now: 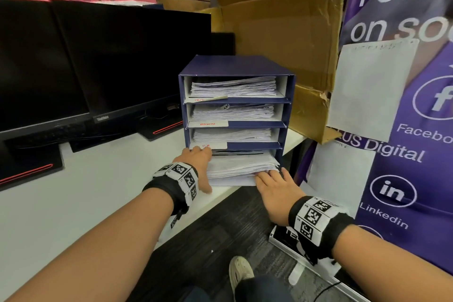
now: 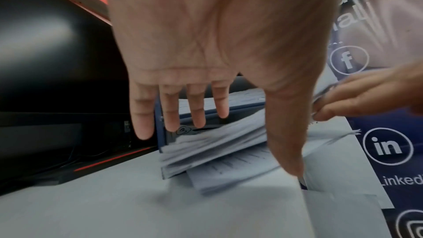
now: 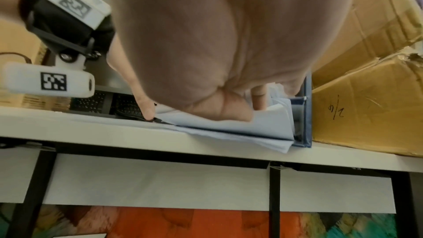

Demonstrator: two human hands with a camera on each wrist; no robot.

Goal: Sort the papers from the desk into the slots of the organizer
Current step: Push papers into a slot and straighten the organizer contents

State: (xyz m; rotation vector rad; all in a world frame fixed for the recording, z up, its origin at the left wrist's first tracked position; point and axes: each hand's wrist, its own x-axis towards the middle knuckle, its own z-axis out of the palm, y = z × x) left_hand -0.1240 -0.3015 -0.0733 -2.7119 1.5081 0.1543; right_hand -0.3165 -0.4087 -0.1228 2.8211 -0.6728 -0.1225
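The blue organizer (image 1: 235,66) is standing on the white counter (image 1: 98,179), next to black screens (image 1: 98,61). A pile of papers (image 1: 240,164) is sticking out of its bottom slot. The left hand (image 1: 197,167) is lying flat against the pile's left side, fingers straight and apart. The right hand (image 1: 277,191) is pressing straight fingers on the pile's front edge.

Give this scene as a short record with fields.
organizer: blue, four slots, on white desk
upper slots: three, each with papers
bottom slot: paper stack sticking out in front
left hand: open, at stack's left side
right hand: open, fingers against stack's front edge
nearby: monitors left, cardboard box right
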